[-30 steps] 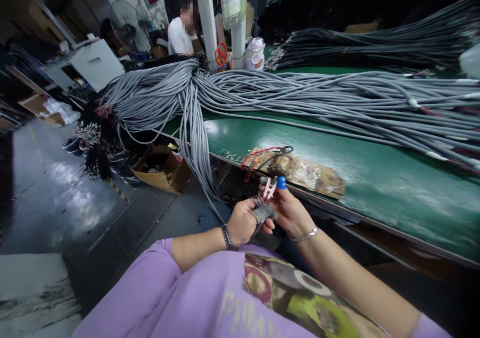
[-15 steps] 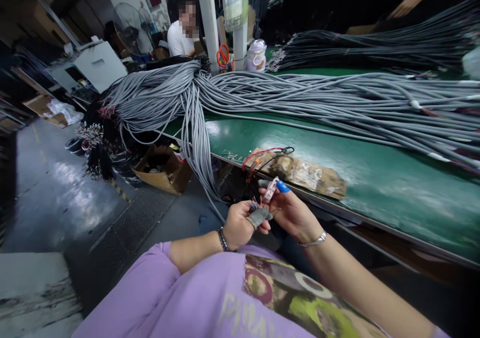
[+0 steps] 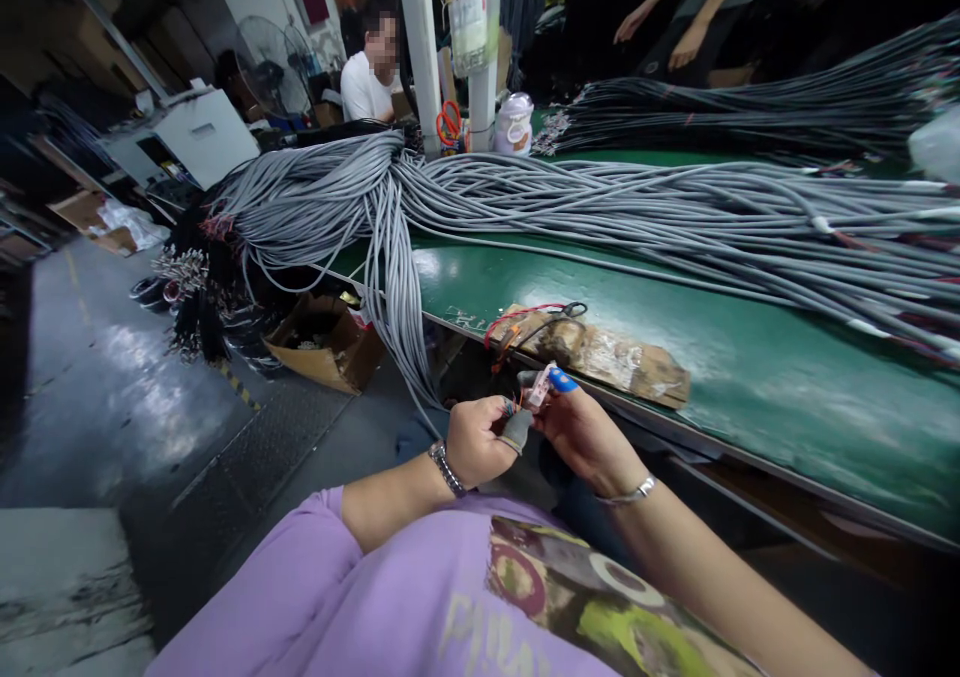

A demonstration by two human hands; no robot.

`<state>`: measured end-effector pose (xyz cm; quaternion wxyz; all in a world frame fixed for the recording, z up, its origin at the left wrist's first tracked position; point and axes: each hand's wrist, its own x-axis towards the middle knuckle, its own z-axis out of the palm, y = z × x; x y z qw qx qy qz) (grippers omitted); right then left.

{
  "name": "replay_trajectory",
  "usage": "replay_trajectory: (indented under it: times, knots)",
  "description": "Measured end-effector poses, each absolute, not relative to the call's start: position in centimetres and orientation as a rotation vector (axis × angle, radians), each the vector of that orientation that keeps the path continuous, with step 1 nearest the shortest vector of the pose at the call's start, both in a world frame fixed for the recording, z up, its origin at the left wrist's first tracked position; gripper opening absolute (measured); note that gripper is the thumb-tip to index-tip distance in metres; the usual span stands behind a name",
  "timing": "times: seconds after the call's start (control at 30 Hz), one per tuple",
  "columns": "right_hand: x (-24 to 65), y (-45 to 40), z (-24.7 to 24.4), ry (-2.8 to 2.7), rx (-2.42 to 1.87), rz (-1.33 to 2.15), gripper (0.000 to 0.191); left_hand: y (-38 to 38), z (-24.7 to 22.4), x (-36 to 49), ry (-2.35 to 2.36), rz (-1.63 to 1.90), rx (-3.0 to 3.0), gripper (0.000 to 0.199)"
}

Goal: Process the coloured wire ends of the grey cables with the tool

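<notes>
My left hand (image 3: 480, 444) is closed around the end of a grey cable, with a grey cover on one fingertip. Thin coloured wires (image 3: 512, 408) poke out at its fingertips. My right hand (image 3: 581, 432), a blue cover on one finger, pinches a small whitish connector block (image 3: 541, 387) with reddish marks. Connector and wire ends are close together between the hands; whether a wire sits inside the connector I cannot tell. From my left hand, the cable runs toward a hanging bundle of grey cables (image 3: 397, 287).
Long grey cables (image 3: 600, 197) lie across the green table (image 3: 750, 357). A wooden board (image 3: 622, 362) with red and black leads sits at its near edge. Below is a cardboard box (image 3: 322, 342). Black cables (image 3: 735, 102) lie beyond; a person in white (image 3: 364, 87) sits behind a post.
My hands have come closer together, bringing the wire ends up to the connector. At the upper right, another person's arms show more fully.
</notes>
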<state>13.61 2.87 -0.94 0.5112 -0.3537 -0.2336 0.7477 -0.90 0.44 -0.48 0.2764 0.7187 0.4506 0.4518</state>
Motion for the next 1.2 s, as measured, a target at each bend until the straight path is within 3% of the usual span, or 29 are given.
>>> replay_trajectory:
  times: [0.2, 0.47, 0.77, 1.03, 1.2]
  knots:
    - [14.0, 2.9, -0.9, -0.546, -0.884, 1.816, 0.034, 1.1, -0.9, -1.4, 1.303, 1.162, 2.196, 0.019]
    - [14.7, 3.0, -1.5, -0.501, -0.779, 1.874, 0.016, 0.7, -0.9, -1.2, 1.347, 1.037, 2.286, 0.023]
    - [14.6, 3.2, -2.0, -0.492, -0.759, 1.865, 0.024, 0.4, -1.4, -1.0, 1.27, 1.02, 2.242, 0.017]
    - [14.5, 3.0, -1.8, -0.507, -0.748, 1.873, 0.023, -0.1, -0.1, -1.3, 1.211, 1.119, 1.889, 0.028]
    - [14.6, 3.0, -1.7, -0.512, -0.732, 1.921, 0.022, 0.5, 0.9, -1.7, 1.241, 1.268, 1.971, 0.018]
